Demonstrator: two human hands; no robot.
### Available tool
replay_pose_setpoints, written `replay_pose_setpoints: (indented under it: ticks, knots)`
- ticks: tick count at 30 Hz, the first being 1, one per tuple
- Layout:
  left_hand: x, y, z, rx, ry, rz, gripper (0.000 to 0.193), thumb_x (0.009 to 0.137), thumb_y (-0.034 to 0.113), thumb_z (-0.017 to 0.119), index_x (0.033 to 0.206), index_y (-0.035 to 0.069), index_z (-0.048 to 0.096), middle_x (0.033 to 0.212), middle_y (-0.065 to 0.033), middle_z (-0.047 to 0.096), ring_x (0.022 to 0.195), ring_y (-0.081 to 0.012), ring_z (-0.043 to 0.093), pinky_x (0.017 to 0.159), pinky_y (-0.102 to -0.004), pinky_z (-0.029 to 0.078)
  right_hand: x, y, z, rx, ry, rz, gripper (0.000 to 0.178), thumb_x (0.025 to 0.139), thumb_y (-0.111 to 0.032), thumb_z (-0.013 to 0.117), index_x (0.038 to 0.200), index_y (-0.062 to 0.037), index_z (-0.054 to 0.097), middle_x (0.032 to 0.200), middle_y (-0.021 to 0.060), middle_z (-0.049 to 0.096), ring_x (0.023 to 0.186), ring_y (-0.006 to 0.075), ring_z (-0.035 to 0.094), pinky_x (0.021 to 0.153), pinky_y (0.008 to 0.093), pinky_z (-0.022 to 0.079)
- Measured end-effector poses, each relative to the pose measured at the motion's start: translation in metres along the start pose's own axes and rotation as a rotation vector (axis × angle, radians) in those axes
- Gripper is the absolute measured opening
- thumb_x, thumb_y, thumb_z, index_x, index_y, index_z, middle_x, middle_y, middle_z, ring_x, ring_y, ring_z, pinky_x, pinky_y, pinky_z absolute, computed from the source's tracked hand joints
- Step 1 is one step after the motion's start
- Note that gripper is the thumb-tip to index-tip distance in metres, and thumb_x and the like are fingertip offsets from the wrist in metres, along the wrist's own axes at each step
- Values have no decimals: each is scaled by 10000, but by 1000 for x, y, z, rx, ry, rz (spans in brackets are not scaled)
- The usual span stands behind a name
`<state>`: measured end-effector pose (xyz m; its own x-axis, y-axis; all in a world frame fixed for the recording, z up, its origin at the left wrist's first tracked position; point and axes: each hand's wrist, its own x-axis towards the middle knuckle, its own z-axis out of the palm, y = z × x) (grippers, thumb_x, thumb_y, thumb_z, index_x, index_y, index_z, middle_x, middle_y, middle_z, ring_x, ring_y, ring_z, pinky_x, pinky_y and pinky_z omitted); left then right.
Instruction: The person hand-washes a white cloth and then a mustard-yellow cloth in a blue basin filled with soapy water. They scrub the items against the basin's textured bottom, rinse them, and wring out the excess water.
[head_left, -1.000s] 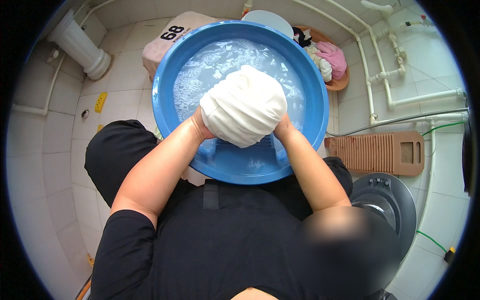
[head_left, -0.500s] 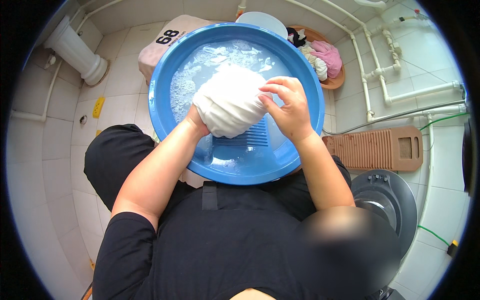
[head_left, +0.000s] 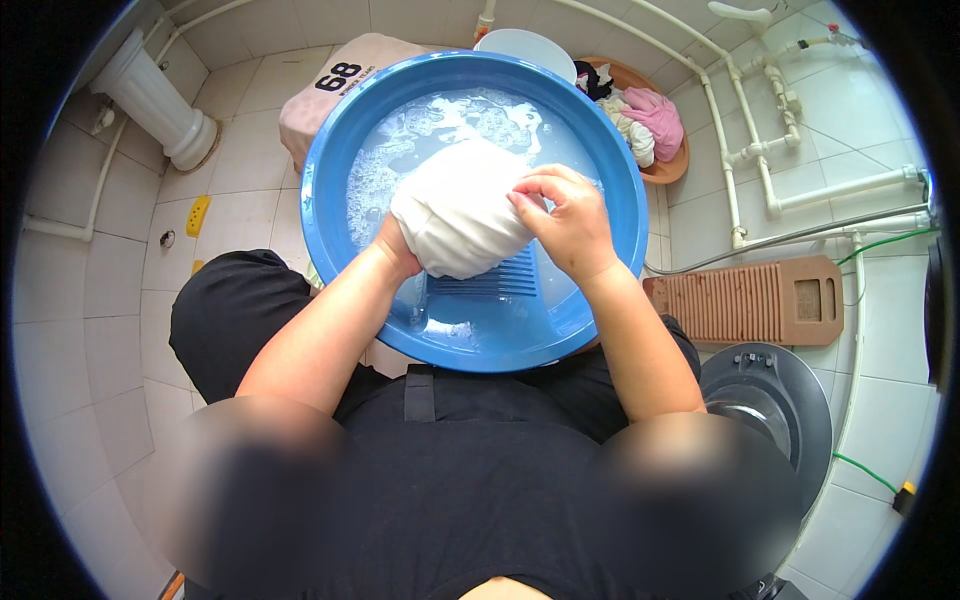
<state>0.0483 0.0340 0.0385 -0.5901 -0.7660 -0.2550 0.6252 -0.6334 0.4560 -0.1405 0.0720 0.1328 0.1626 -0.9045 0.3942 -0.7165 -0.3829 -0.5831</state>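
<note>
Cupping white cloth in my left grip, right grip pinching edge, over blue tub mid-frame; wash looks part-done, clothes upper right seemingly waiting.

Can see a white pedestal at upper left, a small yellow piece on the tiled floor, white pipes at right and a brown washboard near them.

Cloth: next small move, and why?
I'd probably bring the right hand palm-in against the right side of the cloth. The left hand cups its left side, but on the right only the thumb and fingertips appear to meet it, and the bulky bundle is over the foamy water in the tub.
</note>
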Motion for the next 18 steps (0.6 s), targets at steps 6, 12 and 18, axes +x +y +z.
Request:
replay_pose_setpoints:
  ticks: [6, 12, 18]
  knots:
    - [0, 3, 3, -31, 32, -19, 467, 938, 345, 340, 1302, 57, 395, 1285, -102, 484, 1150, -243, 493, 962, -377, 407, -3, 23, -6, 601, 168, 332, 69, 840, -53, 570, 824, -8, 620, 792, 58, 642, 723, 86, 584, 652, 229, 462]
    - [2, 4, 10, -63, 12, 1, 483, 935, 375, 344, 1298, 60, 397, 1281, -101, 488, 1145, -244, 498, 956, -382, 414, -17, 131, 3, -641, -128, 357, 140, 787, -166, 547, 824, -84, 654, 873, 126, 644, 825, 268, 623, 719, 386, 483]
    - [-2, 6, 10, -69, 35, -22, 475, 934, 371, 343, 1295, 68, 403, 1277, -104, 489, 1145, -251, 497, 955, -390, 416, -21, 153, -5, -790, -432, 327, 116, 713, -183, 602, 792, -143, 675, 902, 63, 655, 877, 245, 607, 744, 382, 466]
